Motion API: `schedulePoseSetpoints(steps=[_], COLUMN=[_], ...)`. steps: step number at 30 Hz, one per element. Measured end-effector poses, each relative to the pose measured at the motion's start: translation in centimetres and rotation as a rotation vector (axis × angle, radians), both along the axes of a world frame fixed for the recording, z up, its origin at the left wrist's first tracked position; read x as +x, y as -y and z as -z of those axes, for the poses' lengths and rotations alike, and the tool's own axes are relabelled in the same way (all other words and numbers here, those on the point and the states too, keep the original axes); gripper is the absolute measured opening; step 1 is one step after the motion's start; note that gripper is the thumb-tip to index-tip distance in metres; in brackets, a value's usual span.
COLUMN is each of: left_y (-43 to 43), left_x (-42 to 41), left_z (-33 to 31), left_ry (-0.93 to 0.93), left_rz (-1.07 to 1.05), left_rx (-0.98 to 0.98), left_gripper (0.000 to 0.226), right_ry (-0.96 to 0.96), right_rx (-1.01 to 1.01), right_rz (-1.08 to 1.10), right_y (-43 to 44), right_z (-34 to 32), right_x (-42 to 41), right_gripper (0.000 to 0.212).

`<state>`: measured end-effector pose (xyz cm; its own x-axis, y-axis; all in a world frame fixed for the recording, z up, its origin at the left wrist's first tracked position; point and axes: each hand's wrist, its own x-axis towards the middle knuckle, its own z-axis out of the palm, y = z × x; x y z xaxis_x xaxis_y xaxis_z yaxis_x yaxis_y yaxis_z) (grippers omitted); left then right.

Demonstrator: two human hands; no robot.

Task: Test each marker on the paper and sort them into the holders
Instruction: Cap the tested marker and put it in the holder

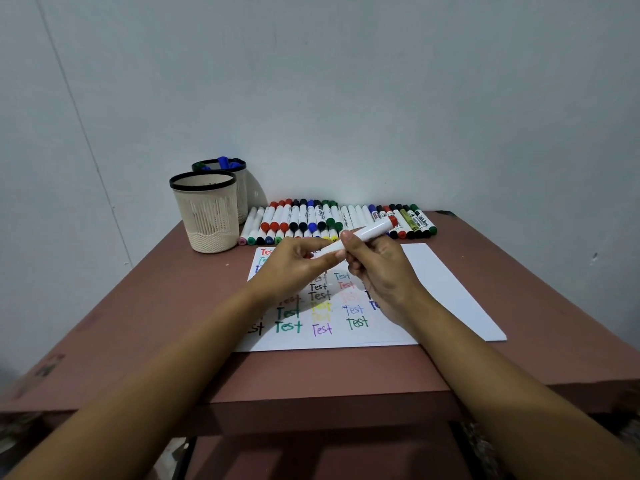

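My right hand [377, 271] grips a white marker [367, 233] with a red end, held slanted above the paper [446, 289]. My left hand [294, 265] pinches the marker's lower end; a bit of red shows between its fingers. The white paper lies on the table, covered with "Test" written in several colours. A row of several markers [332, 220] lies along the back of the table. Two cream mesh holders stand at the back left: the near holder [207, 213] looks empty, the far holder [225, 168] has blue and green markers in it.
The reddish-brown table [145, 323] stands against a pale wall. The right half of the paper is blank. The table's front edge runs just below the paper.
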<state>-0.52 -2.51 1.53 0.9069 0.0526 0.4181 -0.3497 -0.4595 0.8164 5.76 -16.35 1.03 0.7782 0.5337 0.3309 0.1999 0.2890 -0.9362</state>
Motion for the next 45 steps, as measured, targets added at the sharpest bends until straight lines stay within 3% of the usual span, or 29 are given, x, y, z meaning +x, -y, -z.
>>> schedulePoseSetpoints(steps=[4, 8, 12, 15, 22, 26, 35, 45], left_y=[-0.8, -1.6, -2.6, -3.0, -3.3, -3.5, -4.0, -3.6], left_x=[0.3, 0.1, 0.2, 0.7, 1.0, 1.0, 1.0, 0.7], left_z=[0.3, 0.2, 0.3, 0.6, 1.0, 1.1, 1.2, 0.9], left_ry=[-0.067, -0.107, -0.097, -0.116, -0.174, -0.164, -0.198, -0.179], left_rz=[-0.118, -0.247, -0.351, -0.365, -0.371, -0.379, -0.399, -0.396], left_rx=[0.091, 0.155, 0.093, -0.014, 0.116, 0.112, 0.021, 0.127], left_gripper=[0.022, 0.039, 0.021, 0.024, 0.037, 0.037, 0.033, 0.021], right_ry=[-0.061, -0.327, -0.467, -0.398, -0.151, -0.065, 0.045, 0.143], right_rx=[-0.018, 0.165, 0.256, 0.183, -0.17, -0.309, -0.41, -0.47], right_rz=[0.039, 0.128, 0.109, 0.168, 0.366, 0.485, 0.525, 0.586], right_y=[0.0, 0.6, 1.6, 2.0, 3.1, 3.6, 3.7, 3.7], right_z=[-0.2, -0.9, -1.0, -0.8, -0.2, 0.4, 0.7, 0.9], right_x=[-0.2, 0.0, 0.3, 0.2, -0.3, -1.3, -1.9, -2.0], right_gripper=[0.014, 0.01, 0.01, 0.023, 0.036, 0.03, 0.026, 0.035])
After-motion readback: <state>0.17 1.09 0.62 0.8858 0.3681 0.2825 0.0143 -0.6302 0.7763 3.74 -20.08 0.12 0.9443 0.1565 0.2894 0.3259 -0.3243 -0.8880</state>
